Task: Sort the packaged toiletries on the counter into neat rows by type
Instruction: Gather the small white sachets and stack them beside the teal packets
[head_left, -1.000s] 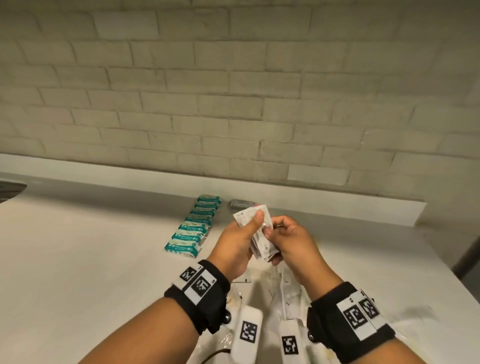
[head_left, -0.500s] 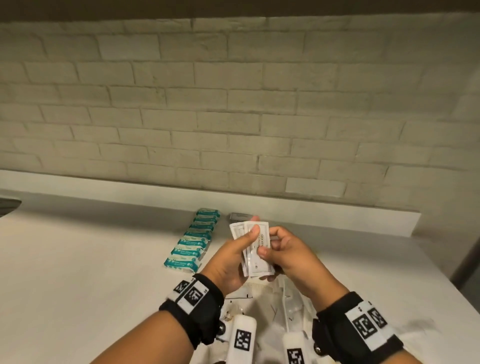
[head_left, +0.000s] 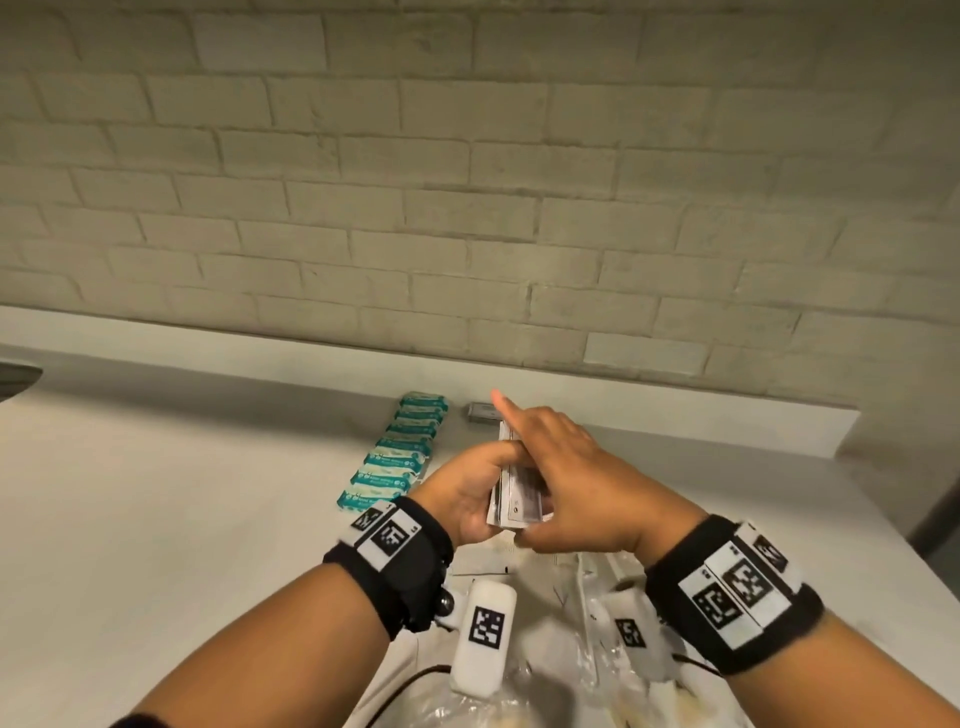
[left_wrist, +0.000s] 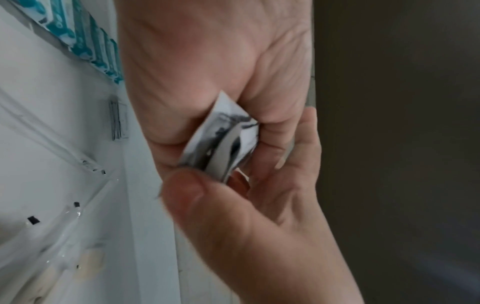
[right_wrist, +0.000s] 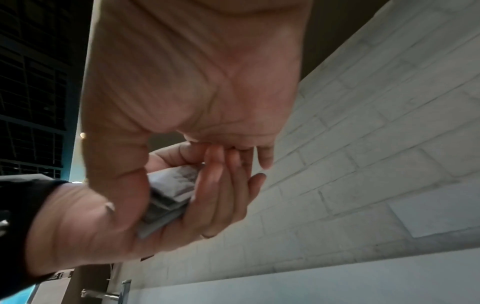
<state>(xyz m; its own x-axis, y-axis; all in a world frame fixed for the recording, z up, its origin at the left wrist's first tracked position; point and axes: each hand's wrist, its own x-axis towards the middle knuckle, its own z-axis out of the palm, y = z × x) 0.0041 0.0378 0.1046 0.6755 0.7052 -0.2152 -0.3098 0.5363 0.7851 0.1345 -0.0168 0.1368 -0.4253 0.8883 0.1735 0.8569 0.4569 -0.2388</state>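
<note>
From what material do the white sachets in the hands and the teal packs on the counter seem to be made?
White sachets: thin printed paper or matte film, probably; their edges bend in the left hand.
Teal packs: glossy plastic wrap, it seems, with crimped ends.

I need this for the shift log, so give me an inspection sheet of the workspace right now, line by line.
Surface: white counter, bare on its left part.
Job's things: teal packets in one row running toward the wall; white sachets stacked between both hands; a small grey item lies by the wall ledge.
Clutter: clear plastic bags lie on the counter below the hands.
Hands: left hand grips the sachet stack; right hand lies over it with straight fingers, thumb at the stack's near end.
Cables: a dark cable runs near the left wrist.
Surroundings: pale brick wall with a low ledge behind the counter.
</note>
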